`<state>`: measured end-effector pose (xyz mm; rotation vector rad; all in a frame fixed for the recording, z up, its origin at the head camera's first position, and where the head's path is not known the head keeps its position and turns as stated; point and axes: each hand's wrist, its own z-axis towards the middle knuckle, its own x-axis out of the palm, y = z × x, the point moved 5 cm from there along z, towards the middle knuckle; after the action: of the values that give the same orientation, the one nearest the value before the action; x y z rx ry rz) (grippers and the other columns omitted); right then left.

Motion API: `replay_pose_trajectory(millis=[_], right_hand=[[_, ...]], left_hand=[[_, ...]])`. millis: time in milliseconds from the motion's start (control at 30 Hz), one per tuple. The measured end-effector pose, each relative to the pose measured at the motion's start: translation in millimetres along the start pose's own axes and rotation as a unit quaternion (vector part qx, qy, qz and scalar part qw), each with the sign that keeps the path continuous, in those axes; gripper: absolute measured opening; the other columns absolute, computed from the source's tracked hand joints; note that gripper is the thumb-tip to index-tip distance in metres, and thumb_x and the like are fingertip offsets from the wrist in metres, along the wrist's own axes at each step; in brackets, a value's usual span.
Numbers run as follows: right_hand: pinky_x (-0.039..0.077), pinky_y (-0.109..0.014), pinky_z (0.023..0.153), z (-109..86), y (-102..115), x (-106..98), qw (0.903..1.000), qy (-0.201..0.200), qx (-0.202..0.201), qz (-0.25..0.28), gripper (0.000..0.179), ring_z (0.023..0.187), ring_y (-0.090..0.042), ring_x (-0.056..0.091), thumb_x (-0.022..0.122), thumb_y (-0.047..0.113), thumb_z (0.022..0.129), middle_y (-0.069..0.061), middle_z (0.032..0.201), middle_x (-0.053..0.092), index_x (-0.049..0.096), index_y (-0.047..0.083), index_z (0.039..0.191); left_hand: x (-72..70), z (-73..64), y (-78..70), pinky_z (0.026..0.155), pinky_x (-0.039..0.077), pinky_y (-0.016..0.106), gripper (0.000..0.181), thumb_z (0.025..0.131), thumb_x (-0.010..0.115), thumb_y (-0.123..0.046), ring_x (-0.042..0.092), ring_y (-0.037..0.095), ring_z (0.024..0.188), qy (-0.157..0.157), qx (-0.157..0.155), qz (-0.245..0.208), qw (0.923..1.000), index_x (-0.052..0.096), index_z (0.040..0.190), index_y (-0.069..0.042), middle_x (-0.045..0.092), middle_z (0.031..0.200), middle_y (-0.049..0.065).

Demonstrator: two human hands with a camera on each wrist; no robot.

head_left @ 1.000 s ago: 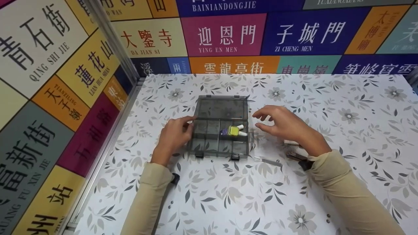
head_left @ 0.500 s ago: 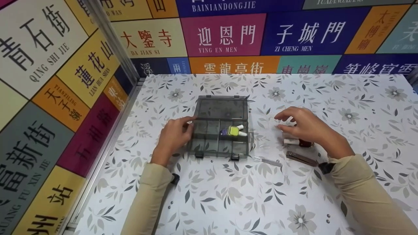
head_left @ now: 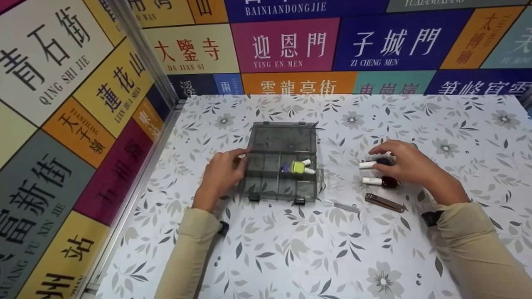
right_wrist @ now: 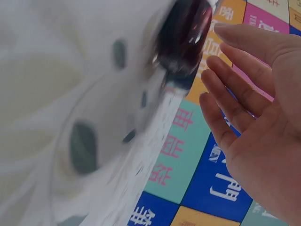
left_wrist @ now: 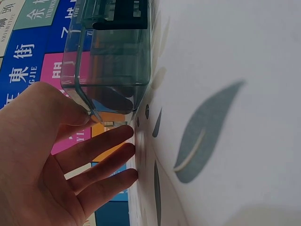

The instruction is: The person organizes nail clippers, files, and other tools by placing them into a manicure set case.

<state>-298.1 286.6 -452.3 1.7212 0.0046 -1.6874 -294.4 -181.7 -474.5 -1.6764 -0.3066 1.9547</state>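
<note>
In the head view, a smoky see-through compartment box (head_left: 283, 139) lies on the table. One right-hand compartment holds a yellow nail polish bottle (head_left: 298, 167) and a purple nail polish bottle (head_left: 285, 168), both with white caps. My left hand (head_left: 220, 174) rests at the box's left side, thumb against its wall and the other fingers loose in the left wrist view. My right hand (head_left: 409, 164) hovers with parted fingers over a dark nail polish bottle, its white cap (head_left: 366, 165) showing and its body partly hidden. Just nearer lies a dark red nail polish bottle (head_left: 390, 182).
A metal nail clipper (head_left: 384, 202) lies in front of the red bottle. Between box and bottles is a small tool with a grey handle (head_left: 347, 206), beside a faint transparent piece (head_left: 332, 185). Panels with printed characters (head_left: 286, 43) stand behind the table and on the left.
My right hand has moved right, from beside the box to over the dark bottle, uncovering the red bottle and the nail clipper. My left hand and the box have stayed put.
</note>
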Motion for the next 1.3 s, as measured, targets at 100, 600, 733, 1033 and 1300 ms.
replay_pose_trajectory(millis=[100,600,733,1033,1300], right_hand=[[0.052,-0.059,0.096,-3.6,-8.4,-0.6,1.0,0.0,0.006,-0.001,0.037,0.114,-0.04,0.071,0.085,0.011,0.093,-0.017,0.12,0.076,0.076,0.003,0.127],[0.056,-0.057,0.097,-10.6,-24.9,0.8,0.9991,0.017,0.037,0.008,0.042,0.115,-0.038,0.073,0.087,0.014,0.093,-0.017,0.123,0.078,0.074,0.003,0.131],[0.056,-0.057,0.096,-10.5,-24.3,1.4,0.9988,0.017,0.044,0.012,0.042,0.114,-0.038,0.073,0.087,0.018,0.094,-0.017,0.123,0.078,0.075,0.004,0.132],[0.055,-0.06,0.099,-9.4,-24.1,1.9,0.998,0.023,0.058,0.007,0.039,0.113,-0.041,0.073,0.085,0.018,0.095,-0.018,0.122,0.078,0.075,0.003,0.129],[0.058,-0.055,0.094,-8.2,-20.5,0.0,0.9984,0.009,0.052,0.018,0.037,0.104,-0.038,0.077,0.087,0.018,0.093,-0.018,0.115,0.078,0.076,0.002,0.125]], left_hand=[[0.1,-0.5,0.6,0.065,0.055,0.036,0.035,0.108,0.062,-0.024,0.073,0.014,0.079,0.001,-0.002,-0.001,1.0,0.075,0.14,-0.029,0.083,0.106,0.002],[0.6,-0.1,0.5,0.065,0.057,0.038,0.036,0.107,0.062,-0.023,0.076,0.013,0.082,0.002,-0.014,-0.003,0.9999,0.075,0.14,-0.029,0.084,0.108,0.003],[0.5,-0.6,0.5,0.065,0.057,0.038,0.036,0.107,0.062,-0.023,0.076,0.014,0.082,0.001,-0.014,-0.001,0.9999,0.075,0.14,-0.03,0.084,0.107,0.003],[0.7,0.3,1.4,0.065,0.056,0.038,0.037,0.106,0.062,-0.023,0.075,0.014,0.081,0.001,-0.013,0.001,0.9999,0.075,0.139,-0.03,0.084,0.106,0.002],[0.5,-0.8,1.2,0.061,0.054,0.035,0.036,0.108,0.061,-0.025,0.074,0.011,0.079,0.007,-0.013,-0.012,0.9998,0.074,0.142,-0.029,0.083,0.106,0.001]])
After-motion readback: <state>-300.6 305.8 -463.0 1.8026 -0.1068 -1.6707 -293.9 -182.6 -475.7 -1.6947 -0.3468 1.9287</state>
